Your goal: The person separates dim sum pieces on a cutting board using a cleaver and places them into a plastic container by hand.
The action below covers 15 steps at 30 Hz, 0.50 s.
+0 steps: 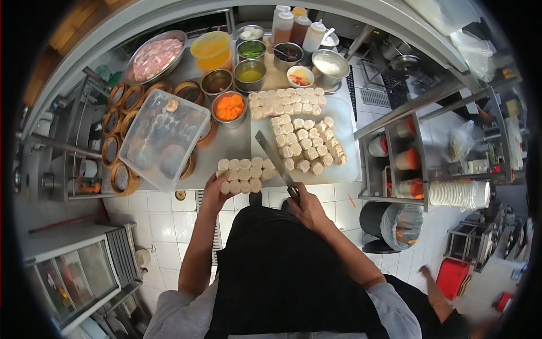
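A block of pale round pieces (244,174) in rows rests on my left hand (213,193), whose fingers curl round its left end at the counter's front edge. My right hand (309,208) is wrapped round the dark handle of a wide-bladed knife (273,157). The blade points up and left, close to the block's right end. Beyond it, on the white cutting board (344,121), lie more pale pieces (305,141), some in tight rows and some loosely spread. Another set of rows (287,103) lies at the board's back.
A clear plastic tub (164,138) leans over round bamboo steamers (123,178) at left. Behind are a bowl of raw meat (160,56), sliced carrots (229,107), sauces and squeeze bottles (283,28). A lined bin (401,226) stands at right. Another person's arm (435,294) shows lower right.
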Available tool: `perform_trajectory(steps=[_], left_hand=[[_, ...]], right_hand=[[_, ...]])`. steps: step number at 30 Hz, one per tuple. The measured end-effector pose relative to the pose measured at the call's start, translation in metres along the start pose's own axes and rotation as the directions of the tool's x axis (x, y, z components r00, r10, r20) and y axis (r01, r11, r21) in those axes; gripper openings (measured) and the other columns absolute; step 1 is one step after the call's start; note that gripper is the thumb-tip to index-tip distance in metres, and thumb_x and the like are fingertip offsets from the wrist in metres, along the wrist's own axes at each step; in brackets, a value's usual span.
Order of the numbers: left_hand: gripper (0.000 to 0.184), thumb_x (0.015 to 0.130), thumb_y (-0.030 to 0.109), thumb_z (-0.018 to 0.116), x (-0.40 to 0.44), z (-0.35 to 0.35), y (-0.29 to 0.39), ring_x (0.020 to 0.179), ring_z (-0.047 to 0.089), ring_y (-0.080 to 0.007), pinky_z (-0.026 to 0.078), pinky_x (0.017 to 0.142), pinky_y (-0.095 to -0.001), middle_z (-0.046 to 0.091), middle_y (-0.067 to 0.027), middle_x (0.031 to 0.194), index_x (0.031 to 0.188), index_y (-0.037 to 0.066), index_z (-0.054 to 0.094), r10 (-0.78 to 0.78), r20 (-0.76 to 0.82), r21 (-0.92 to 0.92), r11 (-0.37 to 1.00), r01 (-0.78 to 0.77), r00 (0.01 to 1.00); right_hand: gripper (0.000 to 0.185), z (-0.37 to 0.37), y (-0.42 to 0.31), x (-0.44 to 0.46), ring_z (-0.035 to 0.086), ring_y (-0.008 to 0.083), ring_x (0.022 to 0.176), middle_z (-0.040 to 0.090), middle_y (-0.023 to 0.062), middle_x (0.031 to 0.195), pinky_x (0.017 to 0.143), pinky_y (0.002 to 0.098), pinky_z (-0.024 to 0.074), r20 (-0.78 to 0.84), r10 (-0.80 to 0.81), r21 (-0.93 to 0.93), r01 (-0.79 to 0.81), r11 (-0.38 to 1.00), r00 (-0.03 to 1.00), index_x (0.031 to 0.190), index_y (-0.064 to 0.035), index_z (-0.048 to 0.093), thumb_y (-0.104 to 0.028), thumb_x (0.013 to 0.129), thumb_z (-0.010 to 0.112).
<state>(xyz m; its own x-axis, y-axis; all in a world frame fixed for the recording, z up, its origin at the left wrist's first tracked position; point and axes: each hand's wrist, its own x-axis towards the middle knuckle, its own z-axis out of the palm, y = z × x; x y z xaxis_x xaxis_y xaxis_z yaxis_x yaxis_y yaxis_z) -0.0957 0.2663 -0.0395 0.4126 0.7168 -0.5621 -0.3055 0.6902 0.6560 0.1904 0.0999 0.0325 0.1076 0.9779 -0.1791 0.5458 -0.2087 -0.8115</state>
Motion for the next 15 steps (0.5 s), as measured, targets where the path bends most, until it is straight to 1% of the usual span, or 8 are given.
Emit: perform_trajectory(steps=[1,2,5,6,9,10,13,15], left_hand=[[0.055,0.100,0.023,0.074,0.001,0.003,0.000,0.116,0.072,-0.0310,0.066,0.089,-0.0477,0.067,-0.0167,0.133,0.145,0.003,0.050,-0.019,-0.020,0.109,0.994,0.021,1.000],[0.053,0.098,0.022,0.078,-0.001,0.008,-0.003,0.110,0.075,-0.0302,0.066,0.087,-0.0465,0.070,-0.0161,0.126,0.140,0.001,0.054,0.018,-0.039,0.111,0.994,-0.014,0.999],[0.049,0.097,0.016,0.079,-0.010,0.019,-0.020,0.112,0.074,-0.0299,0.066,0.089,-0.0465,0.069,-0.0152,0.127,0.137,0.003,0.055,0.169,-0.173,-0.003,0.985,-0.172,0.970],[0.046,0.097,0.010,0.079,-0.011,0.022,-0.030,0.115,0.073,-0.0301,0.065,0.094,-0.0465,0.069,-0.0145,0.129,0.136,0.004,0.056,0.227,-0.187,-0.117,0.961,-0.251,0.956],[0.044,0.099,0.008,0.077,-0.014,0.040,-0.048,0.118,0.072,-0.0300,0.063,0.097,-0.0461,0.069,-0.0141,0.131,0.137,0.004,0.056,0.314,-0.153,-0.220,0.913,-0.342,0.937],[0.046,0.101,0.009,0.073,-0.013,0.041,-0.053,0.131,0.066,-0.0307,0.058,0.108,-0.0495,0.065,-0.0137,0.141,0.143,0.007,0.055,0.276,-0.163,-0.202,0.930,-0.306,0.947],[0.045,0.101,0.009,0.073,-0.009,0.047,-0.057,0.127,0.068,-0.0310,0.060,0.106,-0.0482,0.067,-0.0147,0.138,0.142,0.005,0.055,0.295,-0.201,-0.173,0.928,-0.330,0.934],[0.044,0.098,0.008,0.077,-0.017,0.050,-0.047,0.119,0.072,-0.0300,0.063,0.099,-0.0451,0.068,-0.0149,0.132,0.137,0.002,0.056,0.313,-0.252,-0.105,0.932,-0.347,0.916]], right_hand=[[0.039,-0.001,0.002,0.002,0.070,0.0522,0.091,0.072,0.0310,0.099,0.077,0.0582,0.0541,0.017,-0.042,-0.001,0.042,0.999,0.999,0.135,0.0006,0.046,-0.016,0.104,0.064],[0.040,-0.002,0.002,0.003,0.069,0.0527,0.091,0.072,0.0317,0.099,0.077,0.0587,0.0539,0.023,-0.032,-0.007,0.032,0.999,0.999,0.135,0.0010,0.045,-0.015,0.104,0.064],[0.040,-0.018,-0.033,0.019,0.069,0.0541,0.091,0.071,0.0332,0.099,0.077,0.0602,0.0531,0.003,-0.031,0.021,0.031,0.999,1.000,0.134,0.0019,0.044,-0.014,0.104,0.064],[0.039,-0.026,-0.047,0.021,0.068,0.0544,0.091,0.071,0.0334,0.098,0.077,0.0607,0.0528,-0.021,-0.028,0.062,0.030,0.998,0.999,0.133,0.0021,0.043,-0.014,0.104,0.064],[0.035,-0.020,-0.050,0.023,0.068,0.0551,0.088,0.071,0.0344,0.096,0.075,0.0622,0.0524,-0.128,-0.109,0.096,0.122,0.988,0.986,0.127,0.0025,0.043,-0.014,0.104,0.063],[0.033,-0.016,-0.043,0.025,0.068,0.0553,0.087,0.070,0.0348,0.094,0.074,0.0627,0.0523,-0.171,-0.151,0.090,0.168,0.982,0.974,0.125,0.0026,0.043,-0.014,0.104,0.062],[0.032,0.022,0.030,0.045,0.067,0.0580,0.084,0.069,0.0361,0.089,0.075,0.0659,0.0504,0.038,-0.089,-0.070,0.091,0.993,0.995,0.122,0.0038,0.044,-0.014,0.103,0.062],[0.031,0.035,0.043,0.046,0.067,0.0587,0.084,0.069,0.0375,0.089,0.076,0.0668,0.0512,0.098,-0.094,-0.072,0.102,0.992,0.991,0.121,0.0043,0.043,-0.013,0.103,0.061]])
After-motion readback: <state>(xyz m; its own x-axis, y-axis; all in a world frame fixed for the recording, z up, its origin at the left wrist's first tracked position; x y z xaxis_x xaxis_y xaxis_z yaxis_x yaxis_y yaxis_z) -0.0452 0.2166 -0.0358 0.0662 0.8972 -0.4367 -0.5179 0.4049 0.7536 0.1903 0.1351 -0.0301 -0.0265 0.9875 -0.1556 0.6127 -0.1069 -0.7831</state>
